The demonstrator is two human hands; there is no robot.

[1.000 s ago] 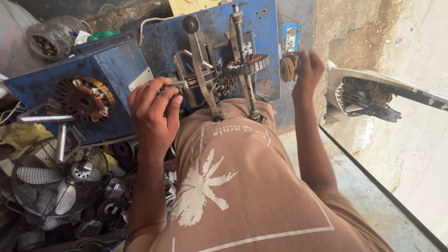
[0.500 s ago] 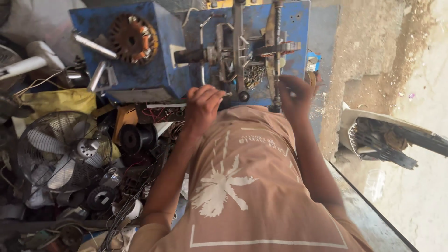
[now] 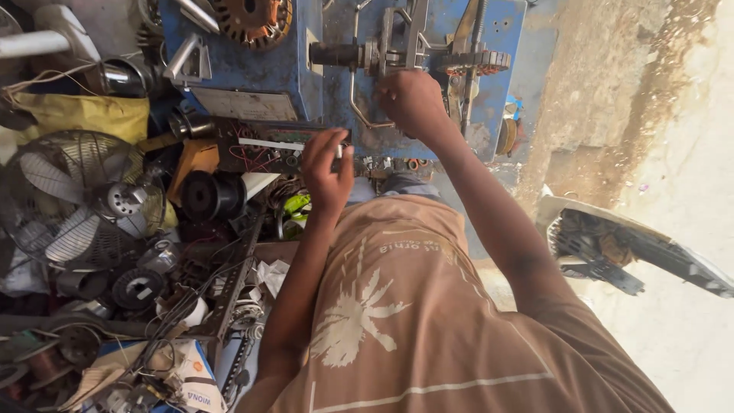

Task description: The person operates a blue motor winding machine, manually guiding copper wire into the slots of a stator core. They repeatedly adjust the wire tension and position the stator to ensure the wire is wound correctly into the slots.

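R hand (image 3: 413,99) is up on the blue metal winding machine (image 3: 336,61), fingers curled shut around the steel spindle & bracket near the gear wheel (image 3: 474,60); just what they grip is hidden behind the knuckles. L hand (image 3: 327,172) hangs lower, in front of the machine's base, fingers pinching a small white stick-like piece (image 3: 339,150).

To do this well, I'd judge: keep R hand firm on the spindle, bring the white piece in w/ wrist steady, stay off the gear teeth.

Labels: pale rectangular plate (image 3: 245,103) on the machine front, left of centre; white-and-blue printed carton (image 3: 195,378) at bottom left among fan parts; yellow bag (image 3: 84,115) beside the grey fan cage (image 3: 73,199).
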